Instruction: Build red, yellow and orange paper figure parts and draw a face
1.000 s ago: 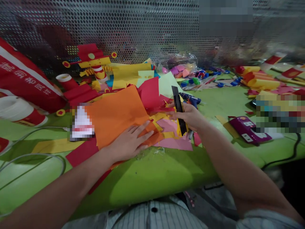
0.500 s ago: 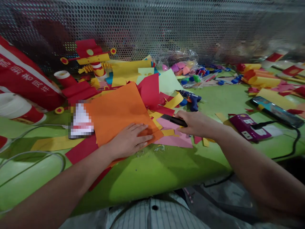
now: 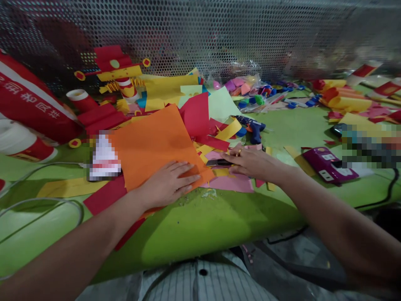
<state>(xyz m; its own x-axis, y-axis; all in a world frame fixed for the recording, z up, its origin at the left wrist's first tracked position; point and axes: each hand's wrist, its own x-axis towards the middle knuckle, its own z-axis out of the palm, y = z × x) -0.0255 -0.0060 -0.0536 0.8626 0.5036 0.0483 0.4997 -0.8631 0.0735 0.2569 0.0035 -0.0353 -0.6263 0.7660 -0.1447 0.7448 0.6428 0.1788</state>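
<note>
An orange sheet of paper (image 3: 153,142) lies over other coloured paper on the green table. My left hand (image 3: 166,182) rests flat on its lower right part, fingers spread. To the right, my right hand (image 3: 250,163) is low over the paper scraps, palm down, with fingers stretched out and the thumb apart. A black utility knife (image 3: 223,162) lies on the scraps beneath these fingers, partly hidden by them. Under the knife is a pink sheet (image 3: 232,184) with yellow strips. A red sheet (image 3: 196,117) and a pale green sheet (image 3: 222,106) lie beyond.
A blue glue gun (image 3: 255,128) lies behind my right hand. The purple power strip (image 3: 328,165) with a black cable stands at right. Red-and-white paper cups (image 3: 28,142), a red bag (image 3: 34,100) and a paper figure (image 3: 120,71) are at left. A perforated metal screen (image 3: 200,37) closes the back.
My right hand has lowered the utility knife onto the scraps, and its fingers have loosened and stretched out over it. My left hand stays on the orange paper.
</note>
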